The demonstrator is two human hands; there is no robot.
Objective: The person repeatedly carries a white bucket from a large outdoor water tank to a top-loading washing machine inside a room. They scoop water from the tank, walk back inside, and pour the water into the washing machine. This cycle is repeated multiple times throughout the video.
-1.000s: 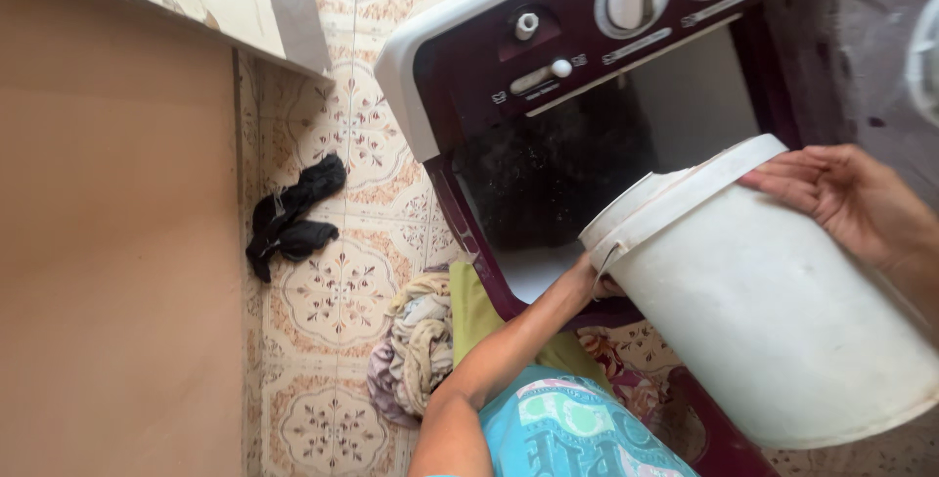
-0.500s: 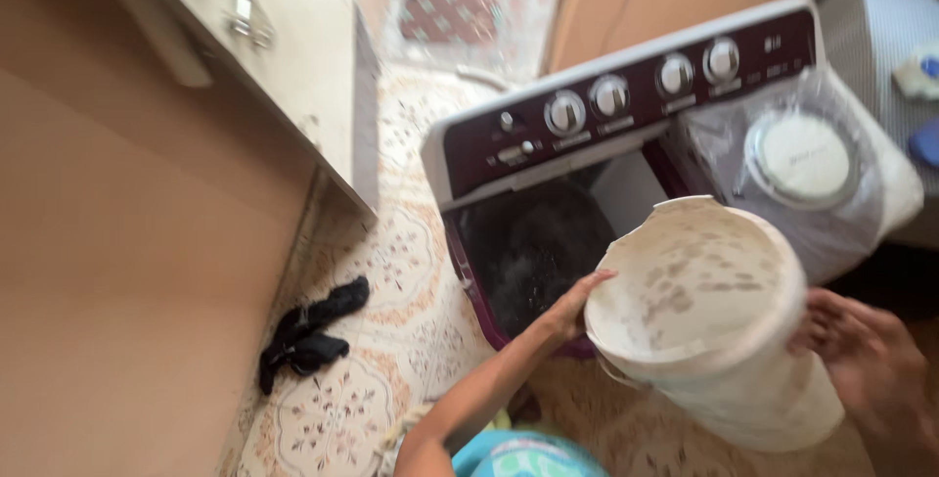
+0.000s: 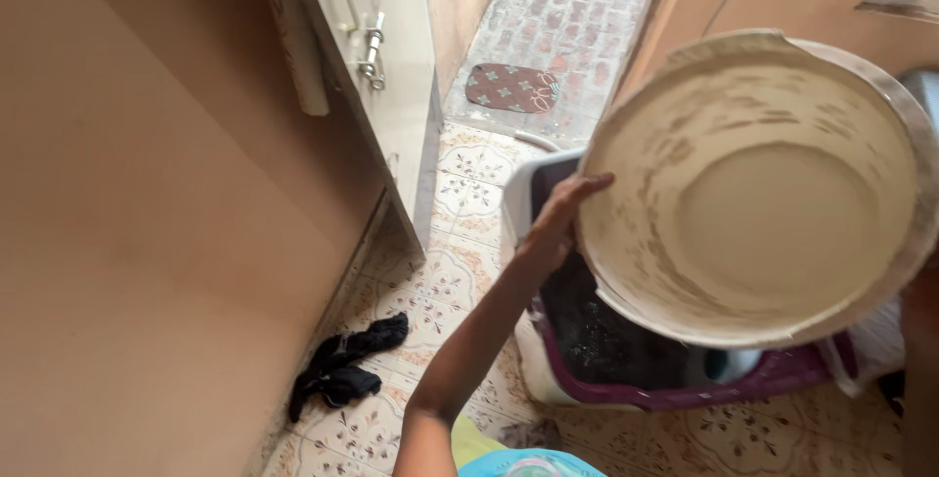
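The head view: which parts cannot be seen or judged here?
- Right hand: only a dark edge shows at the frame's right side, behind the bucket; its grip cannot be judged.
- Washing machine: the bucket covers its panel and most of the tub.
- Tub contents: too dark to identify.
- Left hand: it touches the bucket rim; the fingers behind the rim are hidden.
- Black cloth on the floor: kind unclear.

So the bucket is up over the washing machine, mouth tipped toward the camera. Left hand sits on its left rim. A dark cloth lies on the floor left of the machine, by the wall. The cabinet stands behind that, and a mat lies further back.
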